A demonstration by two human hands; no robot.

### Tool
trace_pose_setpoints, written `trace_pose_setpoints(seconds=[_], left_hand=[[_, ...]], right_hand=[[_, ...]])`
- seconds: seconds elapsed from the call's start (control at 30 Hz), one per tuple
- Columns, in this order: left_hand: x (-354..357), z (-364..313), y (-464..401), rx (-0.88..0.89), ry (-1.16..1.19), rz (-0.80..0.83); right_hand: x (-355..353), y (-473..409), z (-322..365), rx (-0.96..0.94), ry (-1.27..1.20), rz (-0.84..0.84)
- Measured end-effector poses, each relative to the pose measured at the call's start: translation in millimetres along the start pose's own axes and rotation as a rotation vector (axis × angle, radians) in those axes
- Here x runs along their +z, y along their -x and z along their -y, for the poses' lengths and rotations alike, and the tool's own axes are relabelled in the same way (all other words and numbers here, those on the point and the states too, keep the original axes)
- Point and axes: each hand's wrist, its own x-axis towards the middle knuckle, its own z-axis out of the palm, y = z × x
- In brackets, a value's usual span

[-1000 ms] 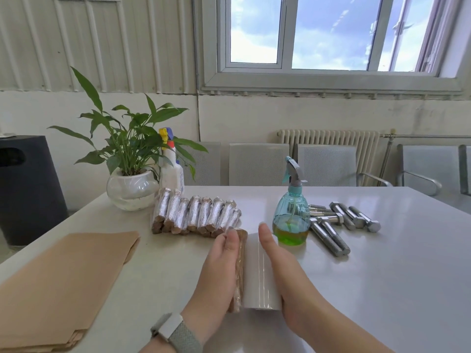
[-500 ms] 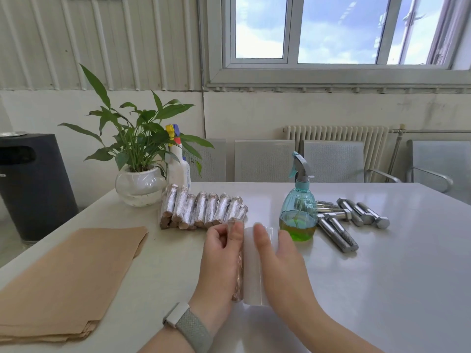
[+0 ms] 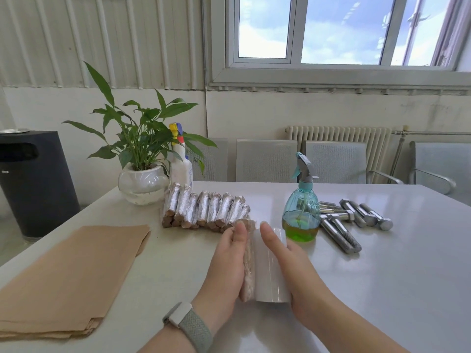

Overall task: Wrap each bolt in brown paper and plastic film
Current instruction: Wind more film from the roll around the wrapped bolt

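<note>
Paper-wrapped bolt (image 3: 248, 261): lower centre, long axis running near-to-far.
Left hand (image 3: 226, 263): fingers straight, pressing it.
Right hand (image 3: 293, 266): grips film roll (image 3: 267, 268), parallel.
</note>
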Motion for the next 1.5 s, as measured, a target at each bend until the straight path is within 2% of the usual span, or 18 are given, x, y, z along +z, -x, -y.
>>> trace_pose_setpoints(seconds=[0.13,0.23,0.3,0.37,0.47,0.57,0.63,0.7,0.8,0.93,1.0,1.1,1.27,1.37,1.43,1.5], left_hand=[[-5.1,1.5,-3.4,0.178,-0.269,-0.127],[-7.1,-2.1,-4.5,0.228,-0.338,-0.180],[-3.7,-4.0,-2.1,0.222,-0.267,-0.195],[0.6,-5.1,1.9,0.133,-0.080,-0.178],[3.3,-7.4,8.8,-0.096,0.239,-0.049],[6.7,-5.9,12.4,-0.175,0.334,0.051],[7.9,-2.2,9.8,-0.154,0.297,0.049],[6.2,-2.0,5.8,-0.125,0.207,0.033],[2.1,-0.1,2.2,0.022,-0.029,0.022],[-1.0,0.0,0.8,0.098,-0.198,-0.097],[-2.4,-0.7,-0.7,0.076,-0.119,-0.146],[-0.4,0.1,1.3,-0.038,0.118,-0.145],[-0.7,0.3,1.7,-0.275,0.444,0.070],[0.2,2.5,-0.8,-0.261,0.349,0.046],[0.0,4.2,-1.3,-0.140,0.177,0.009],[0.0,3.8,-0.8,0.009,0.005,-0.036]], right_hand=[[0.3,-0.7,1.7,-0.082,0.122,-0.047],[1.0,0.2,3.5,-0.098,0.213,-0.133],[3.7,3.5,4.9,-0.112,0.240,-0.188],[7.1,5.2,3.5,-0.124,0.201,-0.221],[8.5,3.8,-0.4,-0.155,0.200,-0.258],[9.0,1.7,-4.9,-0.144,0.263,-0.286],[7.2,-1.3,-7.3,-0.097,0.187,-0.266],[3.6,-2.8,-5.8,-0.042,0.118,-0.165],[-1.6,-0.3,-0.2,0.005,-0.019,-0.063],[-1.1,1.1,1.3,-0.048,0.123,-0.125],[1.8,1.2,2.5,-0.074,0.152,-0.164],[4.0,0.7,2.1,-0.120,0.166,-0.180],[-1.8,0.7,2.8,0.085,-0.016,-0.035],[-4.5,0.2,1.3,0.143,-0.095,0.050],[-3.6,1.8,2.7,0.097,-0.061,0.076],[-2.0,2.4,1.1,-0.019,0.071,0.017]])
